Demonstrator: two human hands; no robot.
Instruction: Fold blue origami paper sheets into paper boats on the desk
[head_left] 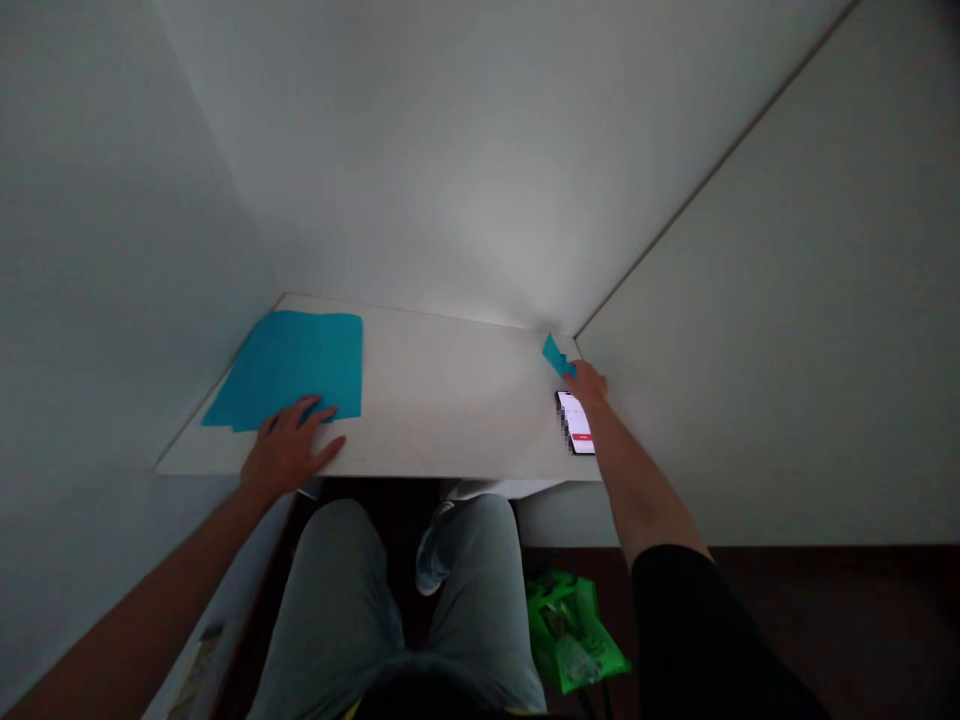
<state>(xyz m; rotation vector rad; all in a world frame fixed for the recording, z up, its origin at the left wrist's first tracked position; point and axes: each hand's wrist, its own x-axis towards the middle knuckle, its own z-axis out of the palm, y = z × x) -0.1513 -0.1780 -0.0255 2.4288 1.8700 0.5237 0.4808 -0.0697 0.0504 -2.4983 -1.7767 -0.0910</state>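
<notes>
Flat on the left end of the white tabletop lie overlapping teal-blue sheets (304,360), paper-like, with slightly uneven lower edges. My left hand (289,448) rests over their near edge, fingers spread and fingertips touching the blue surface. At the far right corner, a small folded or cut teal-blue piece (555,355) sticks out from the fingers of my right hand (589,383), which are closed on its near end. Just below that hand lies a phone (577,425) with a lit screen, its right side partly hidden by my forearm.
The narrow white tabletop (442,400) is boxed in by a wall at the left, the back and the right. My legs are under its front edge. A green plastic bag (574,630) is below, right of my knee.
</notes>
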